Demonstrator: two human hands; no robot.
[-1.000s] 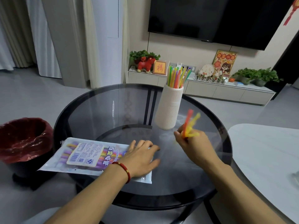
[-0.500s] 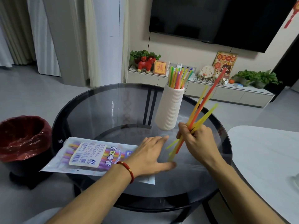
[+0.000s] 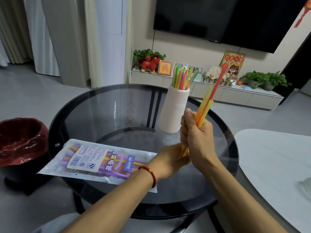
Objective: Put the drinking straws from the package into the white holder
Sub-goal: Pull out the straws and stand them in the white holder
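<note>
A ribbed white holder [image 3: 175, 111] stands on the round glass table [image 3: 104, 115], with several coloured straws sticking out of its top. My right hand [image 3: 196, 138] is shut on a small bunch of yellow, orange and red straws [image 3: 207, 101] that point up and to the right, just right of the holder. My left hand [image 3: 170, 160] is below it, touching the lower ends of the bunch. The straw package [image 3: 94, 161] lies flat on the table at the left with purple and yellow straws inside.
A bin with a red liner [image 3: 20, 140] stands left of the table. A white tabletop [image 3: 276, 165] is at the right. A TV cabinet [image 3: 218, 93] with plants and ornaments runs along the back wall.
My right hand has raised the bunch and turned it more upright, closer to the holder. My left hand has come off the table and package to the bunch's lower ends.
</note>
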